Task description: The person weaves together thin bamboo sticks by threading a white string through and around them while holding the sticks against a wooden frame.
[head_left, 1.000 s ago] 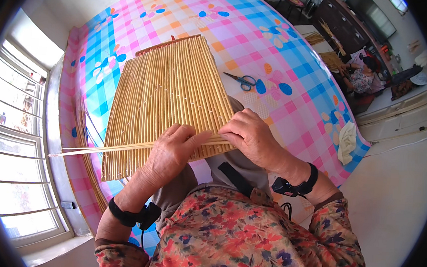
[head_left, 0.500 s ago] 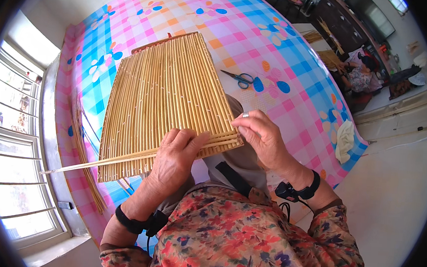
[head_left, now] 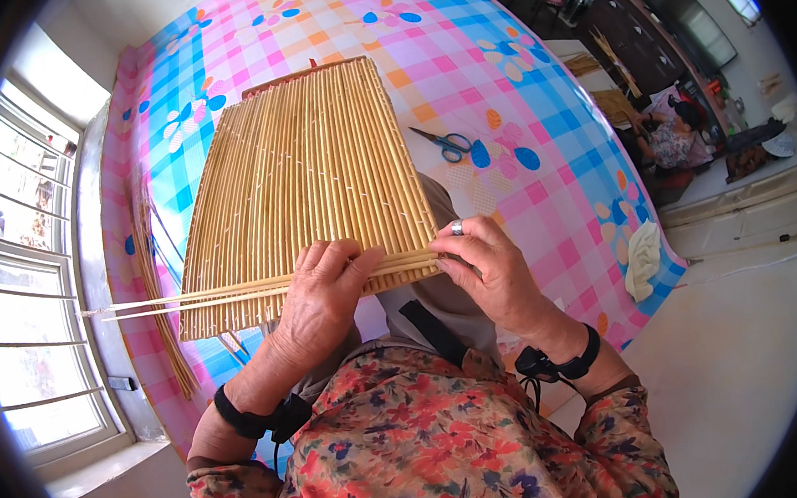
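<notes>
A flat panel of tan straw stalks [head_left: 284, 178], laid side by side and tied with pale stitches, rests tilted over my lap. Across its near edge lie a few loose long stalks [head_left: 204, 294], whose thin ends stick out past the panel on the left. My left hand [head_left: 325, 290] is closed over these stalks, pressing them down on the panel with the thumb along them. At the panel's near right corner, my right hand [head_left: 484, 263] pinches the thick stalk ends between thumb and fingers. The fingertips partly hide those ends.
Dark-handled scissors [head_left: 443, 143] lie on the checked, flowered sheet [head_left: 544, 249] right of the panel. A bundle of long stalks [head_left: 162, 317] lies left of it, near the barred window [head_left: 28, 263]. A pale cloth [head_left: 642, 260] sits at the right edge. Another person [head_left: 674, 138] sits far right.
The thin stalk ends on the left have spread into separate strands. My right hand has turned slightly and now grips the stalk ends more closely. The panel has shifted a little left.
</notes>
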A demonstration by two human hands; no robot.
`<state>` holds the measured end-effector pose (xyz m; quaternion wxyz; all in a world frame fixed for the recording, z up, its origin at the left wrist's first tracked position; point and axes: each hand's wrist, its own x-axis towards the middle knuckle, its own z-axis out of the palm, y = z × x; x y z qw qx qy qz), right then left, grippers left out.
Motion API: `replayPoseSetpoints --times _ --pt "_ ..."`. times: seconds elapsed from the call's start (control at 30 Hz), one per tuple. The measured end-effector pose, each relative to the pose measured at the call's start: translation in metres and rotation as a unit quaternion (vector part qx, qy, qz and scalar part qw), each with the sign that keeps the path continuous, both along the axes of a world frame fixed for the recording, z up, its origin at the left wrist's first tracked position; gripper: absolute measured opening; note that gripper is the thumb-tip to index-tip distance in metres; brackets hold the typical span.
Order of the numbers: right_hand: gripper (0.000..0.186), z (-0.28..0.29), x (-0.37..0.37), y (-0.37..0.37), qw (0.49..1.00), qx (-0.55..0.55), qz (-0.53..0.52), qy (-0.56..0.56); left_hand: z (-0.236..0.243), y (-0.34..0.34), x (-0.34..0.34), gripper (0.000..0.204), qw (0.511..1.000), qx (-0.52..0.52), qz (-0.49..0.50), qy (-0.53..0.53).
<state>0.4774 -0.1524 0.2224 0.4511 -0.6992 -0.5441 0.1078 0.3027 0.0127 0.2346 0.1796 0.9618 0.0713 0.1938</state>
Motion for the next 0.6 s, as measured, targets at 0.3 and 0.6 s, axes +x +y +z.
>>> replayPoseSetpoints --times 0.3,0.6 --pt "0.022 0.008 0.005 0.004 0.999 -0.035 0.014 -0.027 0.004 -0.001 0.001 0.033 1.0 -0.015 -0.019 -0.005" --pt "0.016 0.013 0.009 0.002 1.0 -0.028 0.002 -0.011 0.003 -0.001 0.002 0.029 0.999 -0.034 -0.01 -0.007"
